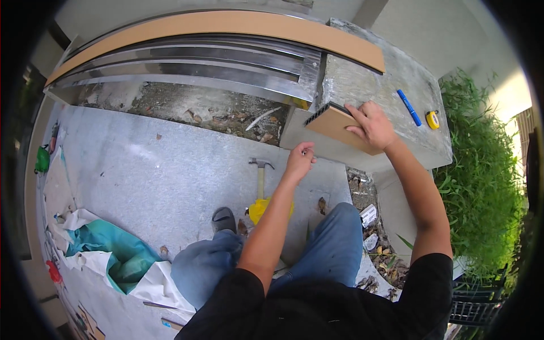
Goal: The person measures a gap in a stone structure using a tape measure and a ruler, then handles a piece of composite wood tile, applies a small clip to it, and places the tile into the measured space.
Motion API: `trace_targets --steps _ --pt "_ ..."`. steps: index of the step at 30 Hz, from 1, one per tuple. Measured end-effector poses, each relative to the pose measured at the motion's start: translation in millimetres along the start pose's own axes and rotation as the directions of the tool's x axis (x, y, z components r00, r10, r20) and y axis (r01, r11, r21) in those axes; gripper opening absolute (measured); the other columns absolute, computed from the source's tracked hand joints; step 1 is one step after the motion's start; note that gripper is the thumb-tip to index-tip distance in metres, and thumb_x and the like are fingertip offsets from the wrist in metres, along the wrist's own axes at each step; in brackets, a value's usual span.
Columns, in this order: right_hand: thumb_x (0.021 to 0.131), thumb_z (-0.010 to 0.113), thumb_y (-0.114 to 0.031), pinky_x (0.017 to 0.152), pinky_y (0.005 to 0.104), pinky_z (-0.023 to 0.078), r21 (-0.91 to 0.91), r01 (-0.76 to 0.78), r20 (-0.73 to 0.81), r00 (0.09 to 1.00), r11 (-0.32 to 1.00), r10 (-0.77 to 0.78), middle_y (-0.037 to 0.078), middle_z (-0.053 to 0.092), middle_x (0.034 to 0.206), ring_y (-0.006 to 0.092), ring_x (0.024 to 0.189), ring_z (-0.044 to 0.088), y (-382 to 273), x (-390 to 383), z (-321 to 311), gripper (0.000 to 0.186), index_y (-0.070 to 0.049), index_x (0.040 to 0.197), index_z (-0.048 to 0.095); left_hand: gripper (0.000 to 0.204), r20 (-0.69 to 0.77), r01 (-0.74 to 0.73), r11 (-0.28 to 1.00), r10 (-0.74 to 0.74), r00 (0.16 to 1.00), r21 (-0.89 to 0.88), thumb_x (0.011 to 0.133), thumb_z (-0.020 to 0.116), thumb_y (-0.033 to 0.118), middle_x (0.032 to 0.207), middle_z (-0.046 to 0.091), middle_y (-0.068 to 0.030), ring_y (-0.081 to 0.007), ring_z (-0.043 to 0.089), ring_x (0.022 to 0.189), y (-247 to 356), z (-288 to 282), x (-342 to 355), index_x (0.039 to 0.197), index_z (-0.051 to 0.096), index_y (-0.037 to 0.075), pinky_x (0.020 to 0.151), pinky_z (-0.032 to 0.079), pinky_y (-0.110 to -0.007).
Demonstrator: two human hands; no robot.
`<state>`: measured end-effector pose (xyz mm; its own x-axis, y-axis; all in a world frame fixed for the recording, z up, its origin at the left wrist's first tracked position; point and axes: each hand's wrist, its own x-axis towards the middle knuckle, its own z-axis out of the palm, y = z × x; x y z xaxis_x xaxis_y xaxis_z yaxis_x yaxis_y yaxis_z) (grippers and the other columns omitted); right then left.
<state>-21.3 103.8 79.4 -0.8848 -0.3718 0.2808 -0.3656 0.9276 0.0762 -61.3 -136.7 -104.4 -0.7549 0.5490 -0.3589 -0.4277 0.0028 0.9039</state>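
Note:
My right hand grips a short tan board with a dark, hollow-looking end, thumb on its face and fingers over the top. The board is tilted against the edge of a concrete block. Lower and to the left, my left hand is closed in front of the board, apart from it. Something tiny shows between its fingers, too small to name. A hammer lies on the floor, its head pointing away from me, beside a yellow plastic bag partly hidden by my left forearm.
A long tan plank rests along a slatted metal bench and onto the block. A blue marker and a yellow tape measure lie on the block. Green plants crowd the right; a white-and-teal sack lies left.

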Motion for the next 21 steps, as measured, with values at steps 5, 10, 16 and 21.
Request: trace_targets --steps 5,10,16,21 --pt "0.09 0.072 -0.039 0.086 0.044 0.047 -0.005 -0.001 0.013 1.0 1.0 0.001 0.011 0.057 0.096 0.0318 0.094 0.055 1.4 2.1 -1.1 0.06 -0.011 0.141 0.059 0.037 0.007 0.007 0.999 -0.006 1.0 -0.036 0.1 0.066 0.024 0.098 0.062 0.0003 -0.009 0.064 0.077 -1.0 18.9 14.4 0.131 0.062 0.005 0.06 0.05 -0.025" --pt "0.089 0.072 -0.04 0.085 0.0438 0.047 -0.004 -0.009 0.008 1.0 1.0 0.009 0.01 0.057 0.097 0.031 0.093 0.055 3.1 -1.6 1.1 0.059 -0.013 0.14 0.059 0.046 0.018 0.032 0.999 -0.032 0.999 -0.024 0.098 0.071 0.037 0.1 0.061 0.0009 -0.009 0.062 0.08 15.3 43.6 32.0 0.13 0.061 0.006 0.062 0.05 -0.026" --pt "0.089 0.072 -0.042 0.084 0.0429 0.047 -0.022 -0.034 -0.009 0.999 0.999 0.034 0.008 0.057 0.096 0.0295 0.093 0.055 2.8 -2.1 7.0 0.057 -0.017 0.139 0.061 0.056 0.028 0.055 0.997 -0.053 0.998 -0.055 0.099 0.062 0.057 0.104 0.062 -0.0004 -0.0101 0.062 0.082 20.2 64.9 41.1 0.127 0.06 0.008 0.064 0.051 -0.027" --pt "0.089 0.072 -0.045 0.082 0.0412 0.047 -0.068 -0.065 -0.002 0.998 0.996 0.065 0.007 0.054 0.094 0.0284 0.09 0.054 -1.8 3.1 7.3 0.057 -0.018 0.138 0.062 0.067 0.021 0.044 0.989 -0.041 0.999 -0.144 0.099 0.053 0.066 0.105 0.062 -0.0044 -0.0127 0.064 0.08 14.2 74.9 44.9 0.129 0.058 0.006 0.063 0.053 -0.029"
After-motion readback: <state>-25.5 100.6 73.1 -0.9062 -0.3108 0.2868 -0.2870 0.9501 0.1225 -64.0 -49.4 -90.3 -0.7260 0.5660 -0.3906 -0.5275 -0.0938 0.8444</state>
